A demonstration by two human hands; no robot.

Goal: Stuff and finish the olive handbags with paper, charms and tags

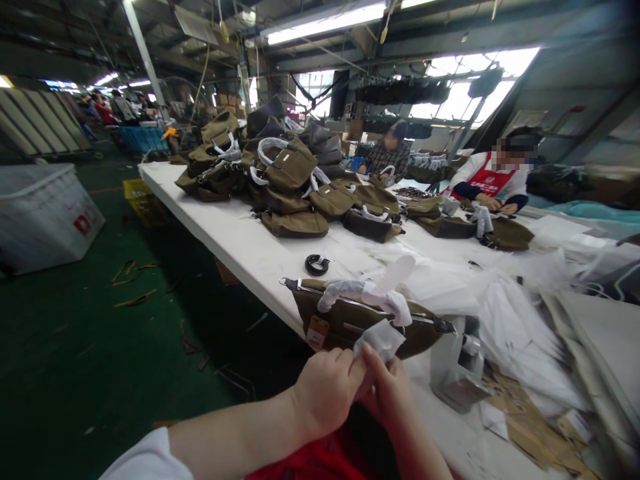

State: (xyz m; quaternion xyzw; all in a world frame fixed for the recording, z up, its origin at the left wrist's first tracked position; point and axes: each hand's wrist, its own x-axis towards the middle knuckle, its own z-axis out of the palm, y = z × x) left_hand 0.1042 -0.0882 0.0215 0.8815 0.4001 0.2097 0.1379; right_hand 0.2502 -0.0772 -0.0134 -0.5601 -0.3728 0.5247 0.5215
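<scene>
As I pinch white wrapping (pixel 381 339) between curled left hand (pixel 326 387) and right hand (pixel 389 385), the bag (pixel 359 315) stretches left-to-right, handle (pixel 343 289) up.

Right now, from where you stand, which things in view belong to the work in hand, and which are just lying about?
In hand, it seems:
white sheet, held in left hand and right hand
nearest bag
its tag

Apparently lying about:
floor scraps
yellow crate
white bin
</scene>
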